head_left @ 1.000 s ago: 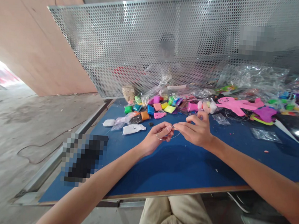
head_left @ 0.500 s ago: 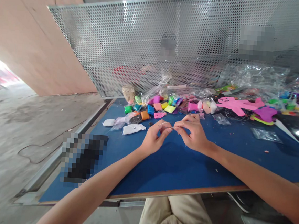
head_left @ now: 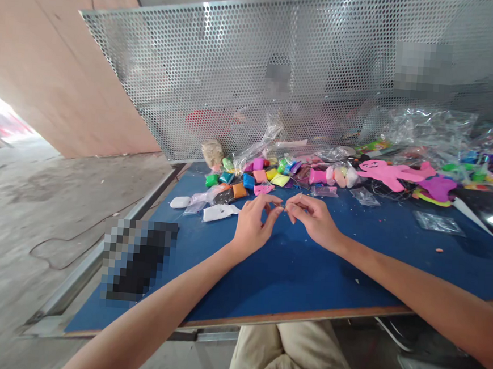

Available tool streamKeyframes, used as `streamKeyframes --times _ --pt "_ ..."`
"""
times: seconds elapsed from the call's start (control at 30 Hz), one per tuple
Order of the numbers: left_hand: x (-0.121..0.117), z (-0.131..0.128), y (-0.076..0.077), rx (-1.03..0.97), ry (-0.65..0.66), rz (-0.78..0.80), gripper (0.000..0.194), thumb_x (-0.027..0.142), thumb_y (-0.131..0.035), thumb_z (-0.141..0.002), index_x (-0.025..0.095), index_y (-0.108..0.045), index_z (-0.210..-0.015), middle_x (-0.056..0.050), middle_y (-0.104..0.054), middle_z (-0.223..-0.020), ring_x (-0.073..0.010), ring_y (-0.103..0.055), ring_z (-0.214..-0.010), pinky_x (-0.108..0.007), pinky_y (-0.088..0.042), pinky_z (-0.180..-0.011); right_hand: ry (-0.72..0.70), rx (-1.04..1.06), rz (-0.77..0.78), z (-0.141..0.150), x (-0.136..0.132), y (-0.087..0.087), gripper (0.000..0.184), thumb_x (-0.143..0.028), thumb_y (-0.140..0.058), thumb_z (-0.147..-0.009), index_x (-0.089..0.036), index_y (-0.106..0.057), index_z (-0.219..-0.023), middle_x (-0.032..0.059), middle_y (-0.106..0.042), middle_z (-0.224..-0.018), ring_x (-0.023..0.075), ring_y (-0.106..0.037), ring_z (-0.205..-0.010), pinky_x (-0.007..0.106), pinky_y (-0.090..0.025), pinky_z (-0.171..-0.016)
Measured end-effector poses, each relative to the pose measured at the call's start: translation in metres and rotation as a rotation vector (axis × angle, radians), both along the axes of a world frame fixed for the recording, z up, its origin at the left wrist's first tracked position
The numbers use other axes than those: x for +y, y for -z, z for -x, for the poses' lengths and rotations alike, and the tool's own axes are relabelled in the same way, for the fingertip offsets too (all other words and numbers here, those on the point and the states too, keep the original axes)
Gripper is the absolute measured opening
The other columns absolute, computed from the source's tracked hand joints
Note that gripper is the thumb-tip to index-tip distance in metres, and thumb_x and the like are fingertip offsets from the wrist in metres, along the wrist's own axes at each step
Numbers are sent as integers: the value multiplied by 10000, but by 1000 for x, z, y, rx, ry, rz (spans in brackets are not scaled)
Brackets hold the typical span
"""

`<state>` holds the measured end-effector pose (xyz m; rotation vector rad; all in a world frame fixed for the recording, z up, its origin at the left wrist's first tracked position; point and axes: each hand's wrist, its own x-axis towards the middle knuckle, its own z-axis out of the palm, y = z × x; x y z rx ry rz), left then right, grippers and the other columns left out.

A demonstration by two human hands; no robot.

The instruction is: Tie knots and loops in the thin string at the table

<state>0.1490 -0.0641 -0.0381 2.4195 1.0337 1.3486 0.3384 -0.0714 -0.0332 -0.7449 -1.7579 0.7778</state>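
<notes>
L hand (head_left: 252, 226) has rolled knuckles-up vs. 1 s ago; R hand (head_left: 319, 223) has curled in. Both pinch thin wire (head_left: 282, 208) btwn finger & thumb, frame ctr, above blue table (head_left: 299, 279). Prob. shaping it; next calls for steady pinch. Coloured packets (head_left: 248, 180) beyond, upper ctr.

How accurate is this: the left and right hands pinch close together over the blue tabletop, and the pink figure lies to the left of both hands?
One thing is wrong: the pink figure lies to the right of the left hand and right hand, as the head view shows. They do pinch close together over the blue tabletop.
</notes>
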Motion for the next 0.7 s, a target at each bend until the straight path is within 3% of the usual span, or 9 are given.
streamKeyframes --times 0.17,0.43,0.7 --pt "-2 -4 1 -74 31 156 188 316 -524 -986 202 -659 -1051 -45 -715 -991 -160 -639 -860 -289 -465 -802 80 -35 -25 0 1 5 259 -385 -528 -986 -208 -606 -814 -17 -576 -662 148 -540 -645 311 -388 -687" --pt "0 0 1 94 -76 -100 140 295 -522 -991 210 -632 -1010 -28 -701 -925 -172 -618 -854 -318 -395 -799 -30 114 118 3 2 7 244 -404 -574 -961 -211 -621 -821 -25 -567 -633 142 -511 -612 304 -372 -642" --pt "12 7 2 219 -60 -258 130 248 -500 -994 202 -621 -989 -36 -725 -942 -176 -631 -841 -344 -360 -818 -232 263 380 6 8 12 226 -389 -642 -913 -197 -634 -796 -17 -534 -637 140 -474 -633 303 -359 -643"
